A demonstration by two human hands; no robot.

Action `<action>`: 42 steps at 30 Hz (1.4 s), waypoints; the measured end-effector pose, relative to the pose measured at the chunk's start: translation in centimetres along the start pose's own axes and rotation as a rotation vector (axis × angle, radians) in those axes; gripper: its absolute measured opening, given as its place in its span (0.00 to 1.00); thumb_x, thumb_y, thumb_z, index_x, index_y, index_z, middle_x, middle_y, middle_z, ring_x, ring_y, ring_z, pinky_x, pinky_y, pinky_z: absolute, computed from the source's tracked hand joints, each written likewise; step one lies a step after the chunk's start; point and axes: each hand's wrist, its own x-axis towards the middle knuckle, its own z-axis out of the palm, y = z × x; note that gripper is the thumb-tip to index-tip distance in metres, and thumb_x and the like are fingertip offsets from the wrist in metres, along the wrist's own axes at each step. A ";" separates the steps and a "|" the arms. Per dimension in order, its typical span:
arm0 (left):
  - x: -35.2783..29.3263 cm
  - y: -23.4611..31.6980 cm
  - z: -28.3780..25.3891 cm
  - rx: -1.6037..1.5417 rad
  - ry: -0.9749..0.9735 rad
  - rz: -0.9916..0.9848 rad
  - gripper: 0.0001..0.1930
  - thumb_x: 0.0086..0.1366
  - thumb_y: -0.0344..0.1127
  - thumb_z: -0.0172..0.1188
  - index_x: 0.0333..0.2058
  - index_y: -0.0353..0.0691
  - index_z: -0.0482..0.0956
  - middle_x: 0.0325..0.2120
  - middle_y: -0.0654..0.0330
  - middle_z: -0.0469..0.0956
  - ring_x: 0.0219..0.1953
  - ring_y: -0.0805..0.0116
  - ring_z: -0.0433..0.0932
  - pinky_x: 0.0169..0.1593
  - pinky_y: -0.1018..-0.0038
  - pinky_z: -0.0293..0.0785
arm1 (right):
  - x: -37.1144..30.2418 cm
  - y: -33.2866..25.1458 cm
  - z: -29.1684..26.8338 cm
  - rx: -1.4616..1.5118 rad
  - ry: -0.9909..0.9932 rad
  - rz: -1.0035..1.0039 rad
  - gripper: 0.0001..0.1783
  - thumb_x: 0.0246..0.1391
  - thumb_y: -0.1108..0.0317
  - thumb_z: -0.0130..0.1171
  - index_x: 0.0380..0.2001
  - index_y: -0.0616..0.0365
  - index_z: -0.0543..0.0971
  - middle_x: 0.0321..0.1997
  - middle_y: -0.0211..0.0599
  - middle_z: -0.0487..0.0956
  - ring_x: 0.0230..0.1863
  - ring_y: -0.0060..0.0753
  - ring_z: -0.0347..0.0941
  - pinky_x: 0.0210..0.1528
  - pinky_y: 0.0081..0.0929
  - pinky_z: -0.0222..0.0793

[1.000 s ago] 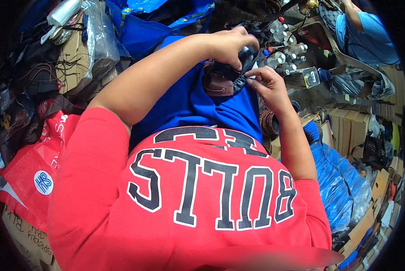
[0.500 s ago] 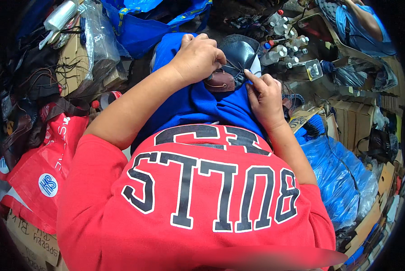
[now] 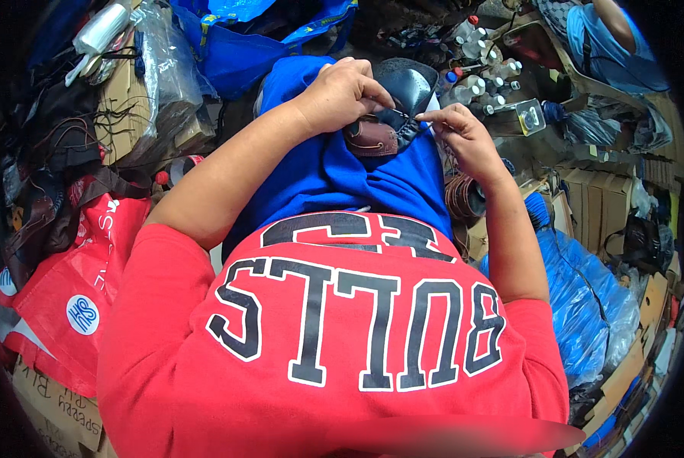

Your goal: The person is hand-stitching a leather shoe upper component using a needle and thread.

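Note:
A dark leather shoe upper [image 3: 412, 84] with a brown leather part [image 3: 372, 137] rests on my lap, over blue trousers [image 3: 342, 175]. My left hand [image 3: 346, 91] presses down on the brown and dark leather, fingers curled around it. My right hand [image 3: 456, 130] pinches a thin thread or needle at the edge of the dark leather, close to my left fingertips. My red shirt with large dark letters [image 3: 342, 336] fills the lower view.
Several small white bottles [image 3: 475, 65] stand beyond the shoe. A red plastic bag [image 3: 75, 282] and cardboard [image 3: 120, 107] lie at left, blue plastic bags [image 3: 579, 290] at right. Another person in a blue top [image 3: 609, 38] sits at the top right.
My left hand slid leftward and down onto the leather on my lap. My right hand moved down and now pinches at the leather's edge near the left fingers.

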 end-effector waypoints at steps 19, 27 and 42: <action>0.3 -0.2 0.2 0.052 -0.046 0.010 0.11 0.47 0.30 0.66 0.31 0.55 0.85 0.23 0.63 0.70 0.33 0.63 0.69 0.38 0.69 0.67 | 0.6 -0.2 -0.4 -0.033 -0.044 0.051 0.15 0.51 0.76 0.55 0.40 0.47 0.83 0.31 0.29 0.67 0.35 0.25 0.64 0.42 0.19 0.62; 0.4 -0.4 0.6 0.043 -0.059 0.026 0.11 0.48 0.30 0.66 0.31 0.54 0.85 0.22 0.62 0.70 0.32 0.64 0.69 0.37 0.70 0.67 | 0.2 -0.4 -0.6 -0.063 -0.053 0.048 0.14 0.51 0.75 0.56 0.40 0.46 0.83 0.30 0.29 0.67 0.35 0.25 0.65 0.42 0.19 0.62; 1.5 1.0 -0.7 -0.219 -0.366 -0.270 0.12 0.50 0.25 0.63 0.36 0.41 0.82 0.27 0.61 0.78 0.32 0.72 0.76 0.39 0.75 0.72 | -0.5 -0.1 0.4 0.294 -0.043 0.182 0.17 0.49 0.72 0.62 0.45 0.55 0.80 0.34 0.25 0.76 0.36 0.17 0.69 0.43 0.17 0.65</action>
